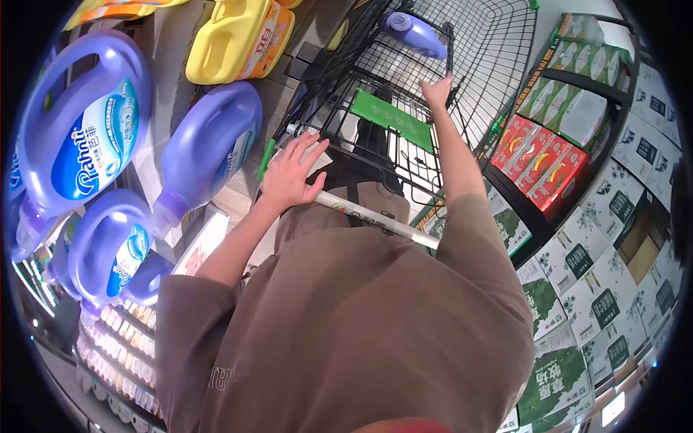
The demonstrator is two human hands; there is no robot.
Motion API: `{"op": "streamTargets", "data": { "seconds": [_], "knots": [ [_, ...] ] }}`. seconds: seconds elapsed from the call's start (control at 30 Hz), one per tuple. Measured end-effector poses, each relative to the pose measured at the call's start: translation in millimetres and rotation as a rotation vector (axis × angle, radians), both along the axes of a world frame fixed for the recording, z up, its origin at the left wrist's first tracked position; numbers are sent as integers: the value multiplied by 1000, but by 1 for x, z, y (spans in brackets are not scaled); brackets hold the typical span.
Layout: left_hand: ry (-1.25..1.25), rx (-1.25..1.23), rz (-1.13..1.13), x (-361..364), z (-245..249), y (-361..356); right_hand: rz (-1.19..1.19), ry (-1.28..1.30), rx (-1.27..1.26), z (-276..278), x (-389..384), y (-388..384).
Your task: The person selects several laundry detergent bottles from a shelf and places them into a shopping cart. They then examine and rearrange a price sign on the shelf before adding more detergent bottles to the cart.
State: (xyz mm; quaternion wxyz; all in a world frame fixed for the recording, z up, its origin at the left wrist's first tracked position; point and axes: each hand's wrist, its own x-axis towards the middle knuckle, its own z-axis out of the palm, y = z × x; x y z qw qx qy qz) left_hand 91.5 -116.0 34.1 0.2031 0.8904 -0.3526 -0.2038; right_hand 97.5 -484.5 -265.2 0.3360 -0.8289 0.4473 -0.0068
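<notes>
A black wire shopping cart [498, 68] with a green panel [393, 119] stands in front of my body. My left hand [294, 173] lies on the left end of its pale push handle [375, 220], fingers stretched out and spread. Stretched forward over the cart, my right hand [437, 92] is closed at a dark bar of the cart; its fingers are partly hidden. Just beyond it, a purple detergent bottle [419, 37] lies on its side in the basket, apart from the hand as far as I can see.
Big purple detergent bottles [90, 123] and a yellow jug [238, 43] stand close on my left. To the right are red cartons [538, 162], green-and-white packs [567, 108] and stacked white boxes [603, 303]. Shelves of small items [123, 353] show at lower left.
</notes>
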Motion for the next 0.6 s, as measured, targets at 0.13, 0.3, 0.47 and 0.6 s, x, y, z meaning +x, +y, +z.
{"op": "streamTargets", "data": {
  "seconds": [0.13, 0.3, 0.47, 0.6],
  "knots": [
    [3, 9, 21, -1, -2, 0, 2, -102, -63, 12, 54, -30],
    [-38, -20, -5, 0, -5, 2, 223, 114, 62, 10, 105, -61],
    [-50, 19, -2, 1, -3, 3, 469, 226, -64, -9, 93, -70],
    [-23, 31, 10, -1, -1, 5, 568, 401, 26, 14, 84, -49]
  ]
}}
